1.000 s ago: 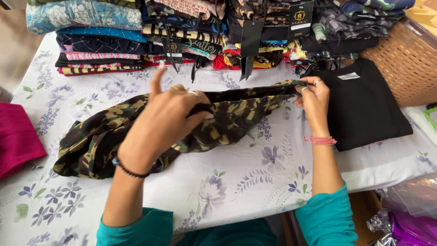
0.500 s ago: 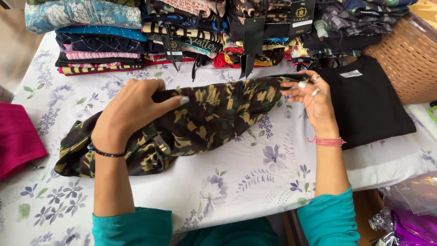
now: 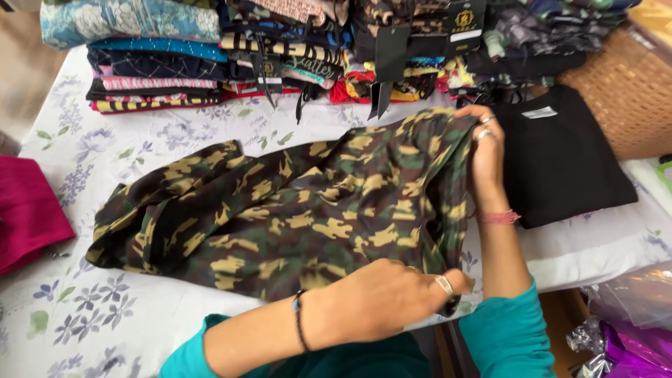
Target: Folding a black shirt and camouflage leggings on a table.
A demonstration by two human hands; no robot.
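Note:
A camouflage garment (image 3: 294, 210) in green, brown and yellow lies spread across the flowered tablecloth (image 3: 161, 136). My right hand (image 3: 483, 150) grips its far right corner, close to a folded black garment (image 3: 560, 154). My left hand (image 3: 392, 297) pinches the near right corner of the camouflage garment at the table's front edge. Both arms wear teal sleeves. The garment's left end lies crumpled and loose.
Stacks of folded patterned clothes (image 3: 154, 56) with hanging black tags (image 3: 388, 59) line the back of the table. A magenta cloth (image 3: 28, 210) sits at the left edge. A wicker basket (image 3: 630, 91) stands at the right, and shiny purple bags (image 3: 630, 343) lie below.
The garment has been opened out from a bunched strip into a wide sheet. My left hand moved from its middle to the near right corner. My right hand stays on the far corner.

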